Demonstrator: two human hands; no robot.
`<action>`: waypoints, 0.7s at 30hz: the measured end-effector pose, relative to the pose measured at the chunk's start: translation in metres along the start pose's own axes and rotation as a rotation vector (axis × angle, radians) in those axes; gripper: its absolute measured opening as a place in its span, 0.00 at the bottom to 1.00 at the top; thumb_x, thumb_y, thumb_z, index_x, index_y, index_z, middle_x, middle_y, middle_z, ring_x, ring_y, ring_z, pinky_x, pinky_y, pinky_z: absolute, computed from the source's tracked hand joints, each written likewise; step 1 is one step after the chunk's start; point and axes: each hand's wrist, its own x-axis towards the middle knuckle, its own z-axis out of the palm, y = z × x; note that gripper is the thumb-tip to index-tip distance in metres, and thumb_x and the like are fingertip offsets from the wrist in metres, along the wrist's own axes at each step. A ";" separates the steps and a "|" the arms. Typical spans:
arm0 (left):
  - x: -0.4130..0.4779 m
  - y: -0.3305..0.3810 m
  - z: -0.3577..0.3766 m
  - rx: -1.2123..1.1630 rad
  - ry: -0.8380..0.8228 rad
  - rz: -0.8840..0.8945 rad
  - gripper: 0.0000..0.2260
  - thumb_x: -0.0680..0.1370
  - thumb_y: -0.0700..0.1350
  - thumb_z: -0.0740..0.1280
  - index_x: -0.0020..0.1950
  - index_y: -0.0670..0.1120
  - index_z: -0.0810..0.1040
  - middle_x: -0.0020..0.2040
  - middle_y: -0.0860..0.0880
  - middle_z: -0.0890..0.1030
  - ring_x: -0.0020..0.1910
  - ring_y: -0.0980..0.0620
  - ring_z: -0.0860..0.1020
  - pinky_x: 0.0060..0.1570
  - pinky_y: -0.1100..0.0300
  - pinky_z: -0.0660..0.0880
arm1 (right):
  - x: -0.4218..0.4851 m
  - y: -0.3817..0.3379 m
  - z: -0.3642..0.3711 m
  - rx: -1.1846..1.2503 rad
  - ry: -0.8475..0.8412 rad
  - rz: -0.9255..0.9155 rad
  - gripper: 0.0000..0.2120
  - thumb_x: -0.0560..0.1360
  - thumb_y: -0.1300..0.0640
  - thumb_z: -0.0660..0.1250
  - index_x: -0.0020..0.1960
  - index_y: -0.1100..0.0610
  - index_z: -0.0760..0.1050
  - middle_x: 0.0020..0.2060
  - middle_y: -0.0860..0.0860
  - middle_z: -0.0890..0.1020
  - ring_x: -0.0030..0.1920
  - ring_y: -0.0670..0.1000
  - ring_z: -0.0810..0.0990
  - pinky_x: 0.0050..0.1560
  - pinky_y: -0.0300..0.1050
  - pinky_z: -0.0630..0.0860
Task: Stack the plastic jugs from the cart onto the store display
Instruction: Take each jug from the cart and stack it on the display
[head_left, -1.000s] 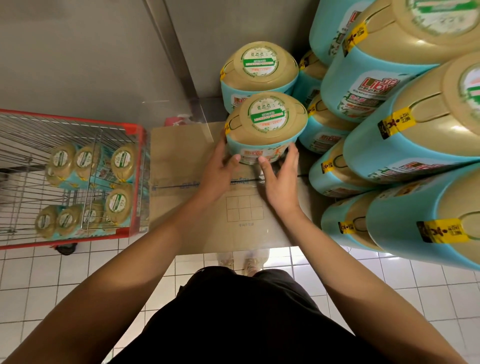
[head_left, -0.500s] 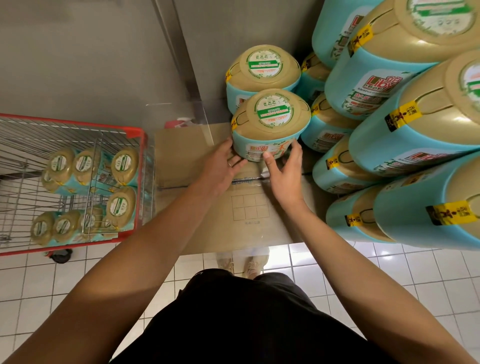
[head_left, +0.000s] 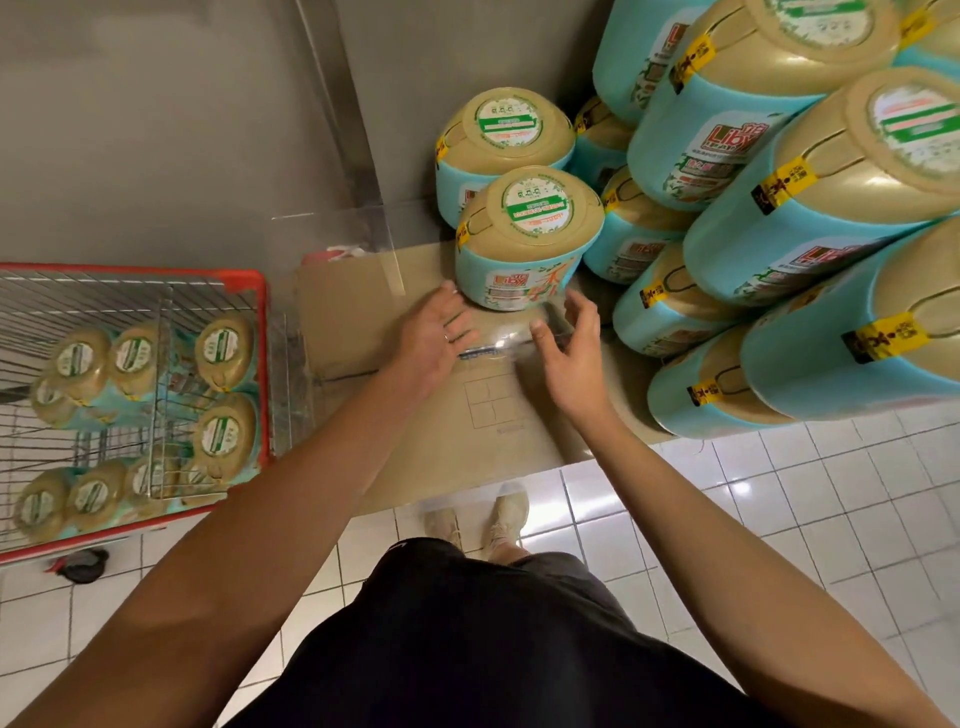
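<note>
A teal jug with a tan top (head_left: 527, 241) stands on the cardboard-covered display (head_left: 358, 312), right in front of a second jug (head_left: 501, 140). My left hand (head_left: 434, 332) lies just below its left side, fingers relaxed and spread, barely touching or just off it. My right hand (head_left: 571, 348) hovers below its right side, fingers loosely curled, holding nothing. Stacked rows of the same jugs (head_left: 779, 208) rise on the right. Several more jugs (head_left: 223, 348) lie in the red wire cart (head_left: 260, 322) at the left.
A clear plastic panel (head_left: 337, 234) stands at the display's back left corner. Grey wall lies behind. White tiled floor (head_left: 779, 519) runs below, with my shoes (head_left: 506, 512) at the display's front edge. The cart's wheel (head_left: 83, 564) sits on the floor.
The jug was pushed back against the rear jug, and both hands have come off its sides and drawn slightly toward me.
</note>
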 end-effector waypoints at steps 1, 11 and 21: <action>-0.005 -0.003 -0.005 0.014 -0.005 -0.016 0.22 0.86 0.49 0.62 0.79 0.43 0.68 0.78 0.41 0.70 0.66 0.45 0.77 0.71 0.46 0.72 | -0.008 0.003 -0.002 -0.006 0.004 0.011 0.28 0.82 0.47 0.68 0.78 0.56 0.65 0.72 0.52 0.70 0.69 0.41 0.70 0.67 0.31 0.69; -0.077 -0.044 -0.048 0.319 -0.101 0.086 0.11 0.86 0.49 0.62 0.64 0.49 0.80 0.60 0.47 0.85 0.56 0.49 0.85 0.49 0.56 0.82 | -0.101 0.010 -0.032 0.083 -0.023 0.077 0.15 0.84 0.52 0.66 0.70 0.51 0.73 0.64 0.49 0.78 0.60 0.35 0.77 0.59 0.39 0.75; -0.197 -0.121 -0.116 0.269 0.088 0.179 0.10 0.82 0.50 0.63 0.58 0.51 0.83 0.54 0.48 0.85 0.55 0.45 0.83 0.50 0.51 0.80 | -0.201 0.025 -0.079 0.156 -0.148 0.020 0.09 0.85 0.56 0.65 0.65 0.53 0.78 0.57 0.48 0.82 0.60 0.50 0.81 0.63 0.57 0.80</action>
